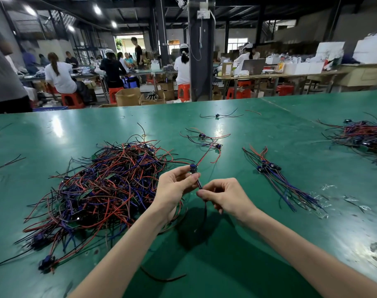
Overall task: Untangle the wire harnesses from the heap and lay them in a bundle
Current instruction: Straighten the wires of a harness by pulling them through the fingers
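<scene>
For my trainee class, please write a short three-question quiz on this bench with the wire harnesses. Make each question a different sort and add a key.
1. True or false: the left hand pinches the small blue component of the held red-and-black wire harness, while the right hand pinches its dark wire.
2. Where does the straightened bundle of red, blue and black harnesses lie? A) to the person's right of both hands; B) on top of the tangle; C) under the left forearm.
3. Fill in: the large tangled heap of red, black and blue wires lies on a ____ tabletop.

Key: 1 true; 2 A; 3 green.
</scene>
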